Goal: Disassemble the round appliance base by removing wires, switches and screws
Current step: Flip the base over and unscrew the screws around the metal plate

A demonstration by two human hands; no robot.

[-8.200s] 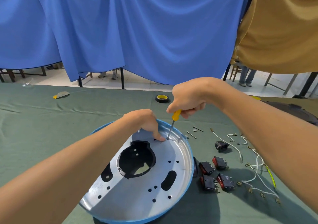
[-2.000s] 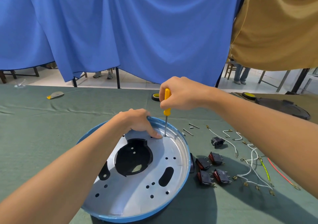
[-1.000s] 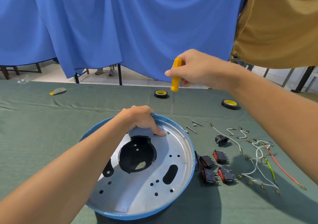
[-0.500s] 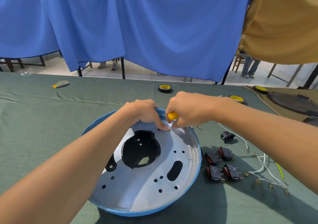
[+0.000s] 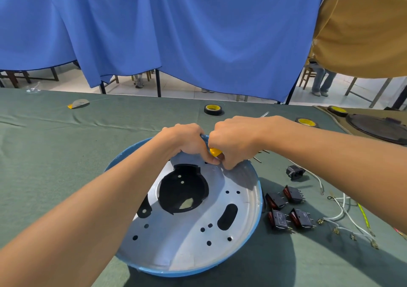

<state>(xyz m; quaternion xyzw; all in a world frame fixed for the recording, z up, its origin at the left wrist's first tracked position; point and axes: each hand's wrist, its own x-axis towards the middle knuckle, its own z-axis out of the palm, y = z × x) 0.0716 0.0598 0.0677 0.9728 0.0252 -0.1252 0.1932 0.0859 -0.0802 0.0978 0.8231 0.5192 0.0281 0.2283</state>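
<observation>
The round appliance base (image 5: pixel 198 249), a silver plate with a blue rim, lies open side up on the green cloth. My left hand (image 5: pixel 185 139) curls over its far rim, fingertips down on the plate. My right hand (image 5: pixel 233 139) sits right beside it and grips a yellow-handled screwdriver (image 5: pixel 214 151); the metal shaft (image 5: pixel 265 114) pokes out behind the hand. Both hands' fingertips meet at one spot on the plate, and what lies under them is hidden. Several black and red switches (image 5: pixel 286 209), a black socket (image 5: pixel 295 172), loose wires (image 5: pixel 345 218) and screws (image 5: pixel 258 159) lie to the right.
Two rolls of tape (image 5: pixel 213 109) (image 5: pixel 306 122) lie on the cloth beyond the base. A dark round lid (image 5: pixel 378 128) sits at the far right. A small grey and yellow piece (image 5: pixel 78 104) is at the far left. Blue drapes hang behind the table.
My right hand lifted the screwdriver off the plate, turned it over, and came down beside my left hand with its fingertips on the plate. My left hand stayed on the rim.
</observation>
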